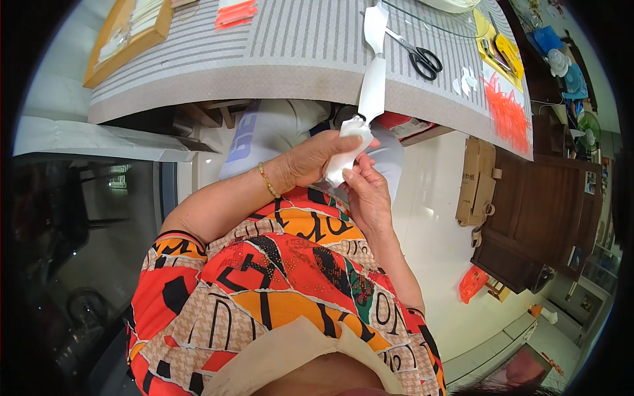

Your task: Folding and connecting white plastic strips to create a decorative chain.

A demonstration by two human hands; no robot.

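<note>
In front of my body, below the table edge, I hold a white strip (374, 89) of paper-like or cloth-like material. It is narrowed at intervals into wider flat sections and runs up over the table edge onto the tabletop. My left hand (316, 156) is closed round the lowest section, thumb lying along it. At the lower end of that section, my right hand (368, 193) pinches the edge between thumb and fingers. Black-handled scissors (424, 63) lie on the table just right of the strip, blades pointing toward it.
On the striped tablecloth (297, 53) are a wooden tray (160, 30) of white strips, orange-red strips (235, 14), a red stringy pile (507, 115), white scraps (467, 81) and a yellow holder (507, 51) with tools. A cardboard box (477, 181) stands by the dark wooden cabinet (528, 218).
</note>
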